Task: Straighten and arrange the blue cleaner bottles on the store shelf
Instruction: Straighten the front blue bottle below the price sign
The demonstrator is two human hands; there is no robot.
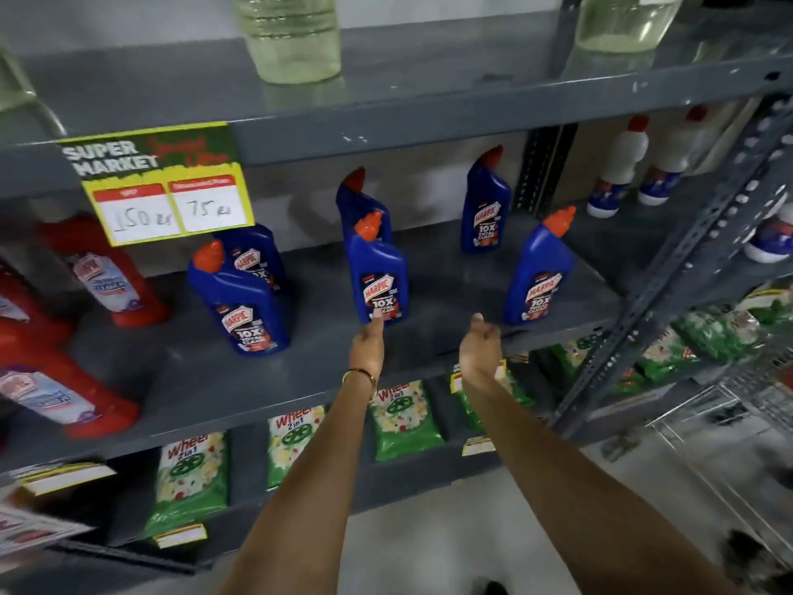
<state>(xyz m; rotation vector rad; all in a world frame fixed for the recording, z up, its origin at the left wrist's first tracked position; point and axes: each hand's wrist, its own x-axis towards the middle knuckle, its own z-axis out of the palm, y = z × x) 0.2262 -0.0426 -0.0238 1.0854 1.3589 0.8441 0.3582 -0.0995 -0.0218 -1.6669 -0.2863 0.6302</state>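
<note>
Six blue cleaner bottles stood upright on the grey shelf (429, 358) in three loose pairs: a front-left bottle (244, 307) with another (257, 255) close behind it, a middle bottle (379, 277) with one (362, 204) behind, and a front-right bottle (538, 272) well apart from the rear-right bottle (485, 208). The left hand (368, 343) reached forward, a fingertip seemingly touching the middle bottle's label, gripping nothing. The right hand (480, 345) hovered empty and loosely open between the middle and front-right bottles. Red bottles (116, 277) stood left.
</note>
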